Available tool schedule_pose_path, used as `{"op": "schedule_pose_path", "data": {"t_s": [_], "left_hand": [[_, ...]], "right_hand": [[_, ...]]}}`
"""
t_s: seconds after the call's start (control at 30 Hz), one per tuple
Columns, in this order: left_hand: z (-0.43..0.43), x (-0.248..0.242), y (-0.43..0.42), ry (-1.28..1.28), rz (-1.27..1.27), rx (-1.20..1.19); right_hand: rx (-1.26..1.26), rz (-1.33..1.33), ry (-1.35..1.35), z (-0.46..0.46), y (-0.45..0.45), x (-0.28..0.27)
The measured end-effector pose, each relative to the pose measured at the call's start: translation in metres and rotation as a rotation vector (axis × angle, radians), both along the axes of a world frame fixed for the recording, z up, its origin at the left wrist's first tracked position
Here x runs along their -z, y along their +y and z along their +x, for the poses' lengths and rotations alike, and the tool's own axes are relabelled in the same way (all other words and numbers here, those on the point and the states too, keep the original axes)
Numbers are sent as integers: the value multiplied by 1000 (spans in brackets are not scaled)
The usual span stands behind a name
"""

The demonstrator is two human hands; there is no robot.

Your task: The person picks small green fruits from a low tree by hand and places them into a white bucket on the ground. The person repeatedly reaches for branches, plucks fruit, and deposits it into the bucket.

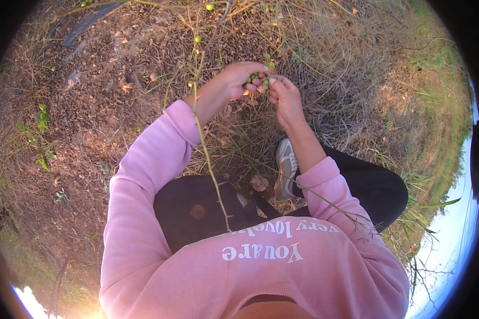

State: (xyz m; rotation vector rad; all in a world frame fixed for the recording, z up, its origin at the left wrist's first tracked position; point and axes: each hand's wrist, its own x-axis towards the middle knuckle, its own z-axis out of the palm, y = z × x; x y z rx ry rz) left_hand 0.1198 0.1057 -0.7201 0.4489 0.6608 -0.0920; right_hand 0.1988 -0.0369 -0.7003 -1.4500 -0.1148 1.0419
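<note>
My left hand (pixel 243 79) is curled around several small round green fruits (pixel 252 76), its thumb lying over them. Close on its right, my right hand (pixel 286 97) has thumb and fingers pinched together on a thin fruiting sprig. One green fruit (pixel 266 82) shows between the two hands, right at the fingertips. Whether the right fingertips press on this fruit or only on its stem is too small to tell. Just above the hands, another green fruit (pixel 271 64) hangs on the sprig.
A long thorny green stem (pixel 207 155) crosses in front of my left forearm towards my chest. More fruits (pixel 198 39) hang along it higher up. Dry leaves (pixel 103 83) and straw-like grass (pixel 335 91) cover the ground. My shoe (pixel 286 167) stands below my right hand.
</note>
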Motion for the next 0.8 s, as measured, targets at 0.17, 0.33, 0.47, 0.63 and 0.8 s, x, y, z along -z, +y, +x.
{"op": "schedule_pose_path", "data": {"t_s": [0.17, 0.33, 0.47, 0.63, 0.8], "left_hand": [[-2, 3, 5, -7, -40, -13], [-4, 3, 6, 5, -2, -24], [-4, 1, 6, 19, -3, -21], [-4, 0, 6, 32, 25, -24], [-3, 1, 6, 9, 24, -11]], "right_hand": [[43, 22, 86, 3, -8, 5], [104, 132, 236, 16, 5, 4], [-42, 50, 52, 21, 23, -1], [-86, -45, -74, 18, 33, -7], [-116, 58, -109, 16, 21, -6]]}}
